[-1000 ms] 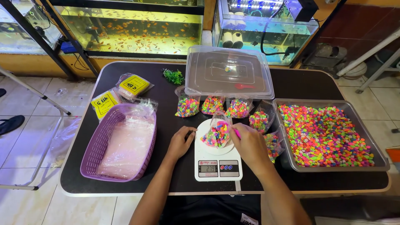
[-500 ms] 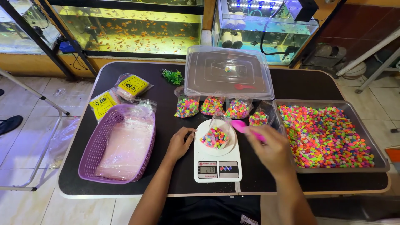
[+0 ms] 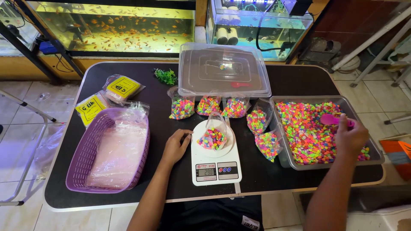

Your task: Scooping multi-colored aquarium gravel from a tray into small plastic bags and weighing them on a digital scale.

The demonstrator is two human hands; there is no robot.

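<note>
A small clear bag of multicoloured gravel [image 3: 212,137] stands open on the round plate of a white kitchen scale [image 3: 215,169]. My left hand [image 3: 174,146] rests on the black table just left of the scale, its fingers touching the plate's edge and holding nothing. My right hand [image 3: 351,136] holds a pink scoop [image 3: 333,120] over the grey metal tray [image 3: 282,159] filled with bright gravel [image 3: 309,132].
Several filled gravel bags [image 3: 208,106] stand behind and to the right of the scale. A clear plastic lid [image 3: 223,69] lies upside down behind them. A purple basket [image 3: 85,156] holds empty clear bags; yellow-labelled packets [image 3: 106,96] lie beside it. Aquariums [image 3: 115,25] stand behind the table.
My right hand has moved with the pink scoop from above the bag on the scale rightward to the gravel tray. My left hand has stayed beside the scale.
</note>
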